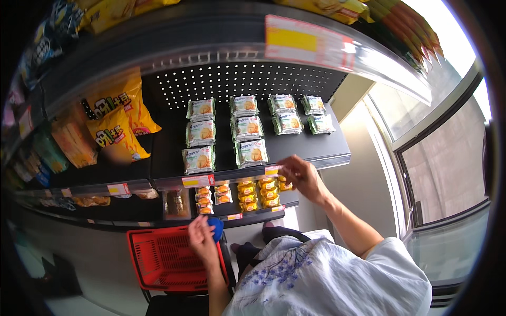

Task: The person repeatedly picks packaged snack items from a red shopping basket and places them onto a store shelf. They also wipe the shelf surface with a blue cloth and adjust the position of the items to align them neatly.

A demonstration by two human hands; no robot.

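Observation:
My right hand [301,178] is at the front edge of the middle shelf, beside a price tag [272,170]. Its fingers are blurred and loosely bent, with nothing visible in them. Behind it, several white-and-green biscuit packets [251,152] lie in columns on the black shelf [316,152]. My left hand [202,237] is over the right rim of a red plastic basket [138,272]. A round blue thing [216,230] lies partly behind its fingers; whether the hand grips it is unclear. Inside the basket I see only slotted red walls and bottom.
Yellow snack bags [118,134] stand on the left of the shelf. Small yellow-wrapped cakes [248,195] fill rows on the shelf below. An upper shelf edge with a large price label [308,43] overhangs the front. A framed glass panel [442,170] is at right.

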